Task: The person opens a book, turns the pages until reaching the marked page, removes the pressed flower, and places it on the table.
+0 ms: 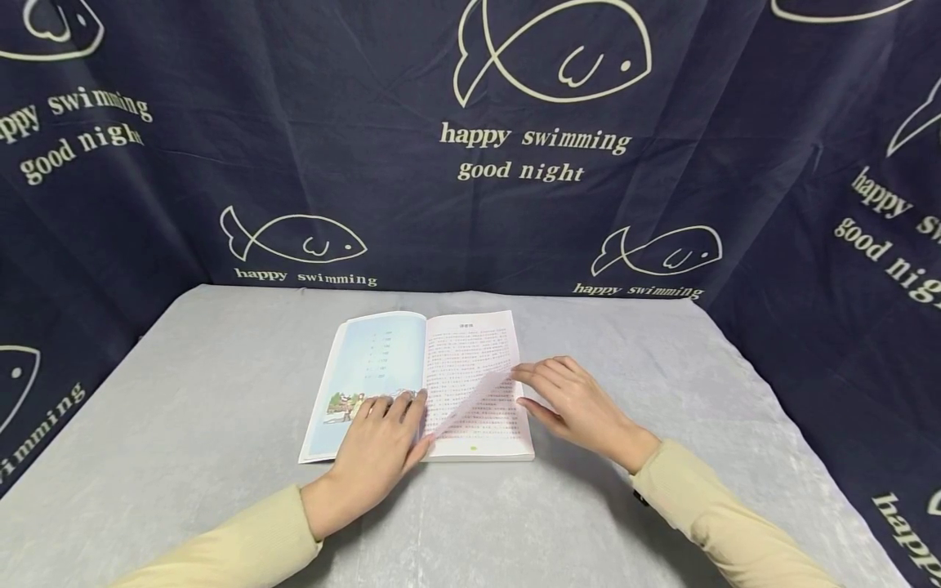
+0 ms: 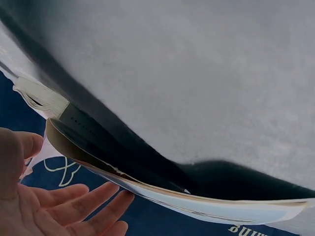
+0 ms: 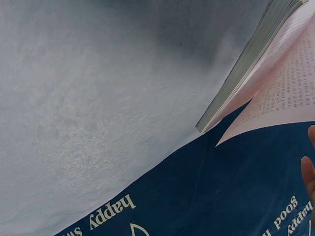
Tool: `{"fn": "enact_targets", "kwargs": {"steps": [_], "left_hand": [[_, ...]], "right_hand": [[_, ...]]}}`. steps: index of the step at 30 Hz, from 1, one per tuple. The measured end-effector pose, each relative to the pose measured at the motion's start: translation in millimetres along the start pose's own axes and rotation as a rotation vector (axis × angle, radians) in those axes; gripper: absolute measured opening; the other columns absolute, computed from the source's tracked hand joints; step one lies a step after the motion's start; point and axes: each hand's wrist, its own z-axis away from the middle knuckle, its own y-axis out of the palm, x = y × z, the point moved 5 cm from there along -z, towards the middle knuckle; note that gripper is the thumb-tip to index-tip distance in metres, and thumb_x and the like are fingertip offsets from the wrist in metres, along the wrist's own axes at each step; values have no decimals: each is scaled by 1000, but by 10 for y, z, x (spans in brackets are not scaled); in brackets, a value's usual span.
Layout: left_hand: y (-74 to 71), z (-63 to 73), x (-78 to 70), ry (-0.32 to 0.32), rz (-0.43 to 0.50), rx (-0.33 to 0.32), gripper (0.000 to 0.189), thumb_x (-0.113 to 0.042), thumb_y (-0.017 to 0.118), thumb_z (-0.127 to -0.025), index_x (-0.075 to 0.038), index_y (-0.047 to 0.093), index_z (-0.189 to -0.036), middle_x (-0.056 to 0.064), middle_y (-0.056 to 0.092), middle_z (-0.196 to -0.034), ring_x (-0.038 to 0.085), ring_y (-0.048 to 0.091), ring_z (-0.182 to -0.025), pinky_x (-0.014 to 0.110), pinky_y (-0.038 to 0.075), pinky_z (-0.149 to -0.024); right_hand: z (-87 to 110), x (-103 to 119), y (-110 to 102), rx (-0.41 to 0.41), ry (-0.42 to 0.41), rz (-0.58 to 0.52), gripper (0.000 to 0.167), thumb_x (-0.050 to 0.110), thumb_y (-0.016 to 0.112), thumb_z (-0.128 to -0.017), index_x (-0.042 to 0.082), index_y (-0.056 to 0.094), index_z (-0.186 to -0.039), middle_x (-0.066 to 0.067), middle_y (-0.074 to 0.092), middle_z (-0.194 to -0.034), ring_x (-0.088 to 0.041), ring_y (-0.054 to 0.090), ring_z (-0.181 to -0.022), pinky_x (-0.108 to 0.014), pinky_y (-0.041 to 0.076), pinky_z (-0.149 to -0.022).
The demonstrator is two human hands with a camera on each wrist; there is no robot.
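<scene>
An open book [image 1: 470, 343] lies on the grey cloth, with a blue illustrated page [image 1: 382, 335] on its left side and printed text on its right. My left hand [image 1: 378, 453] rests across the lower part of the blue page, fingers spread and the thumb near the spine. On the right side, a thin pinkish page [image 1: 478, 400] stands partly lifted and curved. At that page's outer edge, the extended fingertips of my right hand [image 1: 577, 404] touch it, with the thumb apart below. The right wrist view shows the raised page [image 3: 280, 98] above the thick page block [image 3: 246, 64].
Grey cloth [image 1: 220, 392] covers the table around the book. Dark blue curtains [image 1: 397, 147] with fish outlines and lettering hang behind and at both sides. Beige sleeves [image 1: 243, 539] cover both forearms.
</scene>
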Motion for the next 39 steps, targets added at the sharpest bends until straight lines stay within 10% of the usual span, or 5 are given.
{"fn": "enact_targets", "kwargs": {"steps": [20,39], "left_hand": [[-89,-47,-7,17,53,-82,79,-36,65,-80,-9,27,-143,16,45,-135,31,51,-110,42,44,-84],[-169,-54,0,28,46,-155,86,-25,74,-70,-18,29,-143,16,16,-152,40,26,-132,46,41,-93]], "right_hand": [[37,4,24,9,3,-2,29,23,57,-88,5,61,-111,-3,63,-111,-15,58,-97,-30,43,-86],[146,84,216,199,-12,-21,31,23,64,-83,8,59,-110,0,63,-108,-16,57,-99,-31,42,-89]]}}
